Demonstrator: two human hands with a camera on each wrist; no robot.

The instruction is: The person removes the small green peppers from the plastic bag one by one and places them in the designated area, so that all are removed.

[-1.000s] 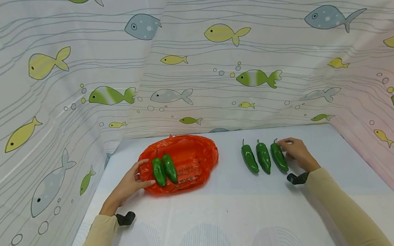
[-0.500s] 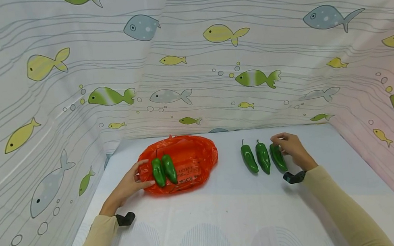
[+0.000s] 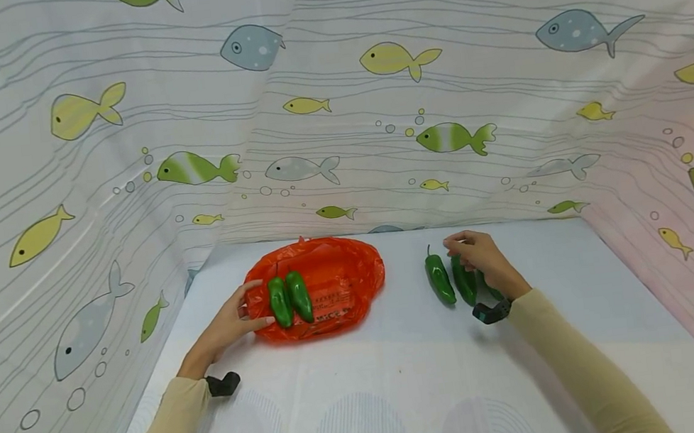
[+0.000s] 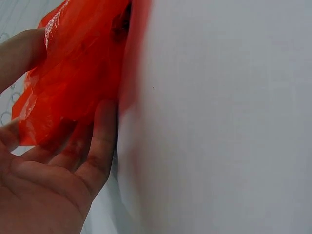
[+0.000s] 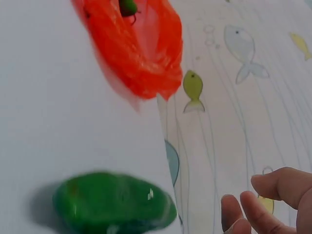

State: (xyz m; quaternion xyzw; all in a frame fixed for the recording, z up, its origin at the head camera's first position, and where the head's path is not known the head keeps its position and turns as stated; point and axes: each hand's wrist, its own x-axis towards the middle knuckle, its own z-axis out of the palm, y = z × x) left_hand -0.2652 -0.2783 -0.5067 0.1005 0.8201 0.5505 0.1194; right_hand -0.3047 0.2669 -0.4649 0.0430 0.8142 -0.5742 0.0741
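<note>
In the head view my left hand (image 3: 227, 326) holds the left side of a red plastic bag (image 3: 362, 272). Its fingers show through the film in the left wrist view. Two green chili peppers lie side by side in the bag, a left one (image 3: 280, 303) and a right one (image 3: 299, 297). To the right, three more lie in a row: a left pepper (image 3: 440, 280), a middle pepper (image 3: 465, 286) and a right pepper (image 3: 490, 289). Over the middle one hangs my right hand (image 3: 483, 258), partly hiding it and the right one. Nothing shows between its parted fingers.
Everything lies on a pale table (image 3: 364, 364) with faint round patterns. A fish-printed curtain (image 3: 336, 125) surrounds its back and sides. Each wrist wears a small black camera, such as the right camera (image 3: 491, 312).
My right hand has moved left from beside the right pepper, across it, to above the middle one. The left hand, the bag and the peppers have stayed in place.
</note>
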